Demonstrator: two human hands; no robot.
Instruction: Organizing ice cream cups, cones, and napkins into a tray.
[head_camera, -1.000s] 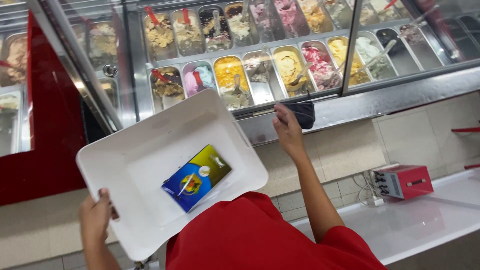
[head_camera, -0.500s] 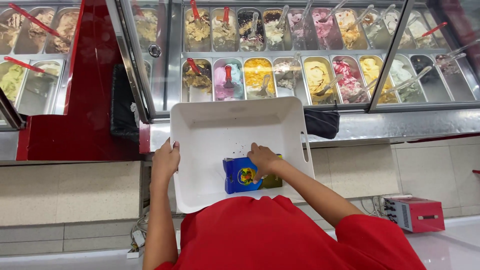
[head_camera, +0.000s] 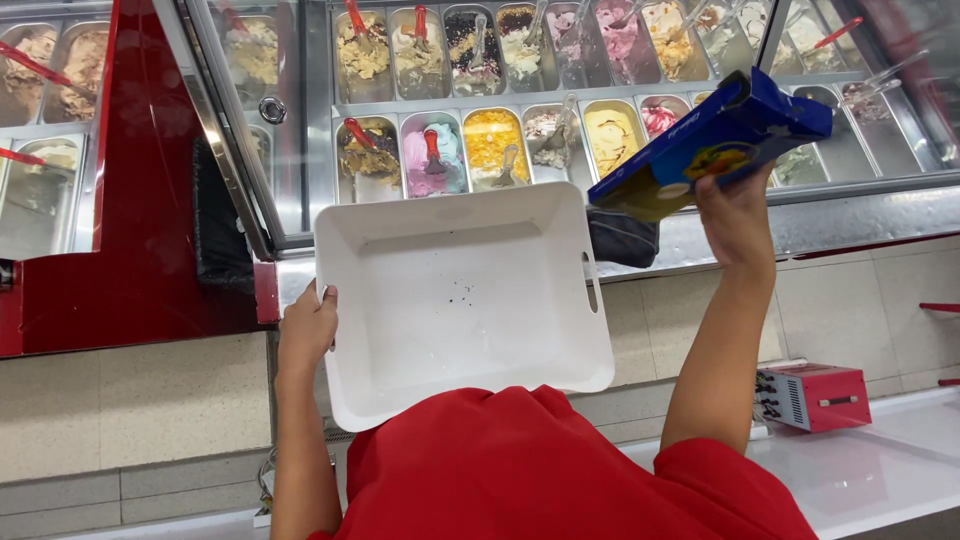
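Right hand (head_camera: 738, 215) pinches the blue box (head_camera: 712, 145) up right of the white tray (head_camera: 460, 300); looks light, stiff cardboard. Left hand (head_camera: 308, 328) fingers wrap tray's edge.

Bright, even indoor light; glare on display glass (head_camera: 300, 150); edges slightly bowed.

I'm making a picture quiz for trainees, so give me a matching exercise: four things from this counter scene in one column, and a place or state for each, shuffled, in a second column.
Things:
1. white tray
2. blue box
3. red machine
4. yellow ice cream tub

Places or states:
A. behind the display glass
B. raised in the right hand
C. on the white counter, lower right
D. held at its edge by the left hand

Pairs: 1-D, 2-B, 3-C, 4-A
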